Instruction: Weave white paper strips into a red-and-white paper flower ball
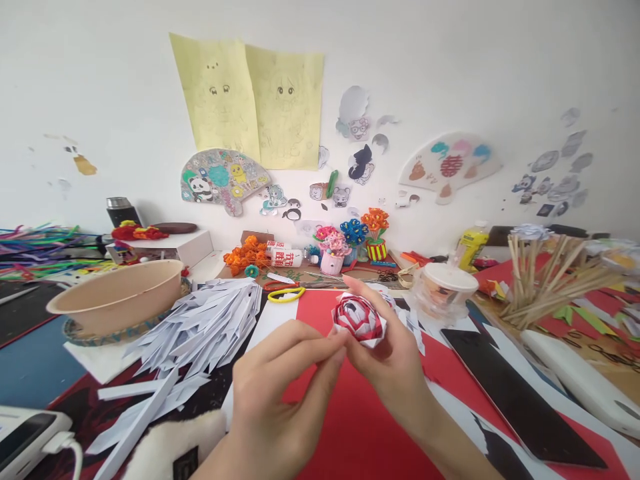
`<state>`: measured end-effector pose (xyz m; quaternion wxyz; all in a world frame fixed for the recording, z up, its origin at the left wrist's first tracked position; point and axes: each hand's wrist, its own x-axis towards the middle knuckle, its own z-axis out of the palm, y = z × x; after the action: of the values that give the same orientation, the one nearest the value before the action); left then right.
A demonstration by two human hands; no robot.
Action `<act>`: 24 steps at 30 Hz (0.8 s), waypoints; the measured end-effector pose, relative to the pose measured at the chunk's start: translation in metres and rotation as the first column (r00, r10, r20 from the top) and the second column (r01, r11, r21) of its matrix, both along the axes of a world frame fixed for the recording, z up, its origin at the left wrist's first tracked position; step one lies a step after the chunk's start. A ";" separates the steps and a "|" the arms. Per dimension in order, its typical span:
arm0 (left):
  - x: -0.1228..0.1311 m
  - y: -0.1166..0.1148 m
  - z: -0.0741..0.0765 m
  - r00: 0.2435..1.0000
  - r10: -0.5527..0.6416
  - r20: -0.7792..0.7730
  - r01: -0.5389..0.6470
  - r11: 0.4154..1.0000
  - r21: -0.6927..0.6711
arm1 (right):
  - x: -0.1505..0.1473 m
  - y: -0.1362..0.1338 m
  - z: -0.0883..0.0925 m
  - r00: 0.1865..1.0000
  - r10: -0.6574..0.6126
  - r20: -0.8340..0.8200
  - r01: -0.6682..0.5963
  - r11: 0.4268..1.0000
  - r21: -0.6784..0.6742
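Note:
A rolled paper rose [359, 320] in red and white sits between both hands above a red paper sheet [350, 427]. My right hand [390, 363] cups the rose from below and the right, fingers curled round it. My left hand [280, 393] comes in from the lower left, its fingertips pinched against the rose's left edge. A heap of white folded paper strips [200, 327] lies just left of the hands.
A tan bowl [117, 293] stands at the left, a lidded clear cup [447, 287] and a bundle of wooden sticks [545, 273] at the right. A black tablet [520, 400] lies right of the red sheet. Small paper flowers [350, 240] and scissors [283, 288] sit near the wall.

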<state>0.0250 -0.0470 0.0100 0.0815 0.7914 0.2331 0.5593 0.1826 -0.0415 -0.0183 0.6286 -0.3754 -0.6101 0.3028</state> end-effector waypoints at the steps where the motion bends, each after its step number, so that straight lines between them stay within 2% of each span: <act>1: -0.002 0.001 0.002 0.999 0.040 0.012 -0.040 0.999 0.027 | 0.000 0.000 0.001 0.996 0.061 -0.070 -0.065 0.996 -0.055; 4: -0.004 0.005 0.007 0.992 0.119 0.041 -0.120 0.993 0.022 | 0.001 0.001 0.002 0.942 0.258 -0.216 -0.288 0.950 -0.120; 7: -0.004 0.010 0.010 0.997 0.076 0.033 -0.070 0.986 -0.154 | 0.003 0.003 0.000 0.899 0.361 -0.248 -0.399 0.908 -0.124; 10: -0.005 0.013 0.010 0.996 0.060 0.070 -0.036 0.954 -0.298 | 0.004 0.004 -0.001 0.900 0.370 -0.232 -0.410 0.899 -0.156; 13: -0.005 0.014 0.010 0.993 0.083 0.083 -0.048 0.932 -0.359 | 0.004 0.003 0.000 0.899 0.375 -0.226 -0.416 0.893 -0.172; 15: -0.006 0.014 0.011 0.995 0.056 0.079 -0.020 0.916 -0.400 | 0.003 0.002 0.001 0.891 0.393 -0.226 -0.434 0.884 -0.173; 18: -0.007 0.017 0.013 0.997 0.020 0.070 0.012 0.902 -0.432 | 0.002 -0.001 0.004 0.879 0.417 -0.232 -0.462 0.865 -0.196; 22: -0.010 0.019 0.014 0.997 0.073 0.009 -0.060 0.886 -0.460 | 0.003 -0.002 0.004 0.869 0.437 -0.233 -0.484 0.849 -0.212; 24: -0.012 0.020 0.014 0.999 0.034 0.008 -0.026 0.873 -0.486 | 0.004 -0.001 0.003 0.872 0.441 -0.211 -0.482 0.850 -0.214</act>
<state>0.0132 -0.0273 0.0241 0.2709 0.7374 0.3776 0.4903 0.1866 -0.0422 -0.0153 0.5275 -0.2720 -0.5871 0.5506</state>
